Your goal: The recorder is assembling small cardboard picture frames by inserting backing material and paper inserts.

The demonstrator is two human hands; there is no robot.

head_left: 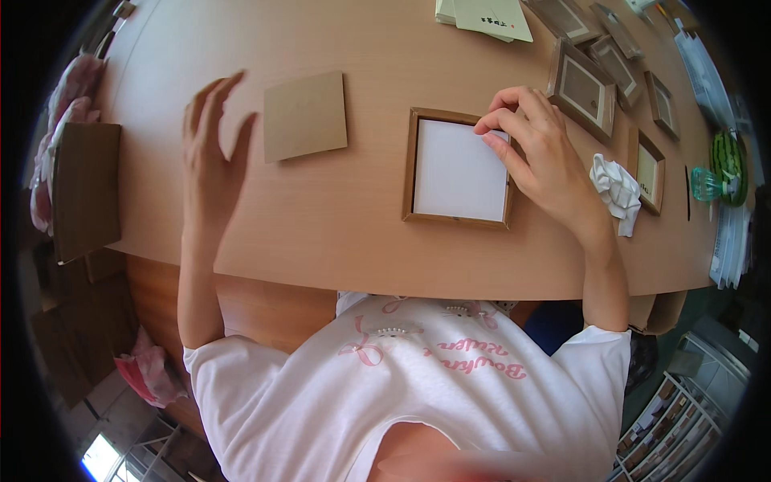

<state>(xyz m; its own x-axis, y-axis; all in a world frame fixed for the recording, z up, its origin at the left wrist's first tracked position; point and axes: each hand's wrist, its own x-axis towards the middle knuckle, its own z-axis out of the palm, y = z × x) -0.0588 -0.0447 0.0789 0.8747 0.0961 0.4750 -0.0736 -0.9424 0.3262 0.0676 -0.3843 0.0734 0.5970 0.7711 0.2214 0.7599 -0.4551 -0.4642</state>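
Observation:
A brown wooden picture frame [408, 169] lies on the table, with a white square sheet [459, 177] inside it. Over the frame's upper right corner is my right hand [542, 149], its thumb and index fingertips drawn together in a pinch. Whatever is between them is too small to make out. My left hand [213, 149] is raised at the left with its fingers apart and nothing in it. Just right of that hand, a plain brown square board [305, 117] rests on the table, apart from the fingers.
Several picture frames [582, 90] crowd the far right, and another frame [649, 171] lies nearer beside crumpled white tissue [617, 193]. Printed cards [491, 18] are stacked at the far edge. A cardboard box [87, 189] stands left. A green bottle [707, 184] is at the right edge.

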